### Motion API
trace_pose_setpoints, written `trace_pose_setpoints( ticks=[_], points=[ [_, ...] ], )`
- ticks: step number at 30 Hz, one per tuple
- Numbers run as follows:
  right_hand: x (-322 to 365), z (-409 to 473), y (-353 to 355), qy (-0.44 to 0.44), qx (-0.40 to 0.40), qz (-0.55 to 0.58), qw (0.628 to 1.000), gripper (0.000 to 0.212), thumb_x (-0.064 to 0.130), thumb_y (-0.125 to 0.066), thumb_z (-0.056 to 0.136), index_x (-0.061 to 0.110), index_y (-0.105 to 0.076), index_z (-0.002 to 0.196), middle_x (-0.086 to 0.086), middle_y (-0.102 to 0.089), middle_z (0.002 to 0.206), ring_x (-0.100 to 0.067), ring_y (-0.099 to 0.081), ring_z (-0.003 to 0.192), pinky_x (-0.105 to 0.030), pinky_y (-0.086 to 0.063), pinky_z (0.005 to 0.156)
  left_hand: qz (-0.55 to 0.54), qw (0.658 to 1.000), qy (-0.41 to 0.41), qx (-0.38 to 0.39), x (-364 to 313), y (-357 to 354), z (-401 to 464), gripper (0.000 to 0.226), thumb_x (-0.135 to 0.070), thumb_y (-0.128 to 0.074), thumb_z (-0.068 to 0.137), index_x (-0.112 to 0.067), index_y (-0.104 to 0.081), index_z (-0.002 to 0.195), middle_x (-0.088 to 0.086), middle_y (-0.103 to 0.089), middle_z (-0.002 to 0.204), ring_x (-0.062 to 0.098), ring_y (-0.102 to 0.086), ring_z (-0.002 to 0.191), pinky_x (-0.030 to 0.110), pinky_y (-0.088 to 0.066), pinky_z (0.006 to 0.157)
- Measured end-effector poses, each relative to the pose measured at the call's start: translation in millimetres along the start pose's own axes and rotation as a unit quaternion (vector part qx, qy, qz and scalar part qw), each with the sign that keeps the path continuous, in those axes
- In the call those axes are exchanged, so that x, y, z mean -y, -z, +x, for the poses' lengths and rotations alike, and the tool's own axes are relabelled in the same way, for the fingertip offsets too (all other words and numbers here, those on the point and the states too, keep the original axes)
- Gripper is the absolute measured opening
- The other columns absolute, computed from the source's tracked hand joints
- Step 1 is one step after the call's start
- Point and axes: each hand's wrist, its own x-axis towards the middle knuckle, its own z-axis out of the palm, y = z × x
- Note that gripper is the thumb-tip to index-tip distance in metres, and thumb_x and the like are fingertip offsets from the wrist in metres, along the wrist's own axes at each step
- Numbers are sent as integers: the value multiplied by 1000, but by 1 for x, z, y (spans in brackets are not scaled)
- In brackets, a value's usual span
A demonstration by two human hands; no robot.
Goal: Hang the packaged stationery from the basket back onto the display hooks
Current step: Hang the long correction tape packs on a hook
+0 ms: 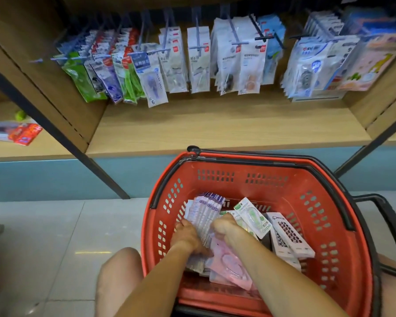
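Observation:
A red basket (217, 177) with black handles sits on the floor in front of me. Both my hands are down inside it. My left hand (188, 234) and my right hand (226, 227) clasp a fanned stack of purple packets (206, 209) from either side. Pink packets (226, 264) lie under my forearms. Green-and-white packets (254, 216) and white packets with a black pattern (288, 234) lie to the right in the basket. Above, display hooks (199, 37) carry rows of hanging packaged stationery (199, 65).
A wooden shelf board (215, 126) runs under the hanging rows. Dark metal uprights (55, 133) slant on both sides. Red and white packets (21, 133) lie on the left shelf. My bare knee (119, 271) is beside the basket on the tiled floor.

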Motion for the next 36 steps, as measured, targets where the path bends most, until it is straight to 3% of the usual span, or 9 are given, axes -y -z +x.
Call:
trace_pose_setpoints(
  ticks=[4,7,13,19,22,23,27,30,36],
  points=[
    [-2,4,-6,3,6,15,1000,29,-13,-55,88,4,-64,110,-8,-55,74,-15,-49,55,-17,-36,36,65,998,-8,-24,-3,-4,-6,144,-55,-93,64,2,-1,159,24,-11,168,37,-39,149,42,-43,118],
    [-7,3,-6,12,4,23,1000,22,-7,-52,94,8,-65,105,-6,-61,87,-13,-56,69,-17,-40,37,58,998,-11,-35,-4,-2,-8,129,-44,-92,70,2,-9,157,19,-28,159,34,-47,141,41,-49,111],
    [-12,0,-4,32,-4,17,999,35,-9,-51,92,17,-48,68,-3,-43,66,-16,-40,52,-16,-26,34,57,995,-4,-79,-1,3,-13,80,-27,-77,85,-3,-35,148,16,-50,143,33,-58,130,39,-54,104],
    [-15,-8,-3,42,19,91,995,30,-7,-48,95,15,-59,77,-6,-56,80,-21,-55,74,-22,-40,48,43,988,-8,-149,2,12,-25,39,-18,-64,93,-8,-55,129,9,-68,120,30,-68,113,37,-57,93],
    [-12,-15,-3,60,34,168,983,7,16,-60,100,13,-66,102,-10,-66,94,-26,-66,89,-31,-59,79,29,983,-34,-177,1,17,-34,37,-19,-59,92,-6,-56,127,11,-70,117,34,-70,109,40,-58,90],
    [-10,-20,-2,66,45,189,979,17,27,-63,100,13,-64,109,-14,-70,100,-29,-69,96,-36,-59,88,13,982,-47,-182,0,18,-37,37,-20,-59,92,-5,-56,126,12,-70,116,34,-70,108,41,-59,90],
    [0,-32,-1,83,92,261,957,58,51,-83,79,15,-61,118,-9,-75,107,-24,-75,91,-41,-63,87,-5,971,-139,-194,-6,15,-56,40,-22,-56,92,-8,-50,130,13,-73,113,35,-72,104,37,-57,87],
    [6,-42,4,89,54,341,934,63,37,-93,69,14,-55,114,-13,-75,100,-29,-75,90,-47,-63,84,-24,954,-220,-200,-11,11,-72,46,-25,-54,89,-10,-47,132,12,-72,112,34,-70,101,40,-56,83],
    [25,-93,70,201,54,481,852,34,0,-74,86,15,-63,114,-18,-72,89,-29,-72,76,-41,-60,72,-156,896,-364,-202,-41,36,-118,75,-39,-70,84,-30,-25,143,-7,-58,131,18,-66,110,34,-54,86]
  ],
)
